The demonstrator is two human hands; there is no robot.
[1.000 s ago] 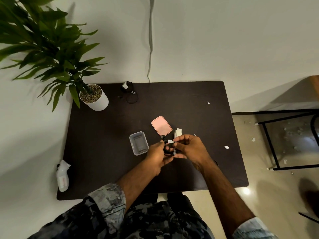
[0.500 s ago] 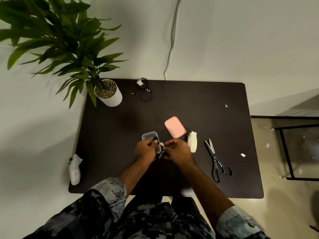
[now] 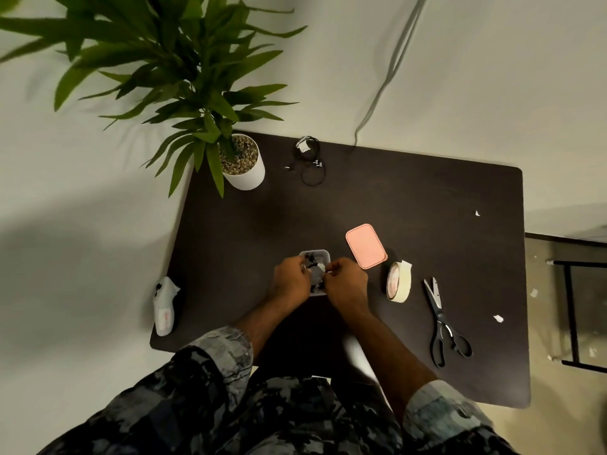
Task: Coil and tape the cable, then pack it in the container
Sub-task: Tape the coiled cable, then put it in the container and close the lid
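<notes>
Hands meet over the clear container (image 3: pixel 317 255) at table (image 3: pixel 427 198) centre: left hand (image 3: pixel 290 281) and right hand (image 3: pixel 345 281) both pinch the taped cable coil (image 3: pixel 314 267) inside it. Pink lid (image 3: pixel 366 245) lies at two o'clock, tape roll (image 3: pixel 399 281) at three.

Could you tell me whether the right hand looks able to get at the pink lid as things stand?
Probably yes: the lid lies bare just beyond the right hand, though that hand is busy with the cable.

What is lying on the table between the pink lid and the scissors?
In the head view, the roll of tape lies between the pink lid and the scissors.
</notes>
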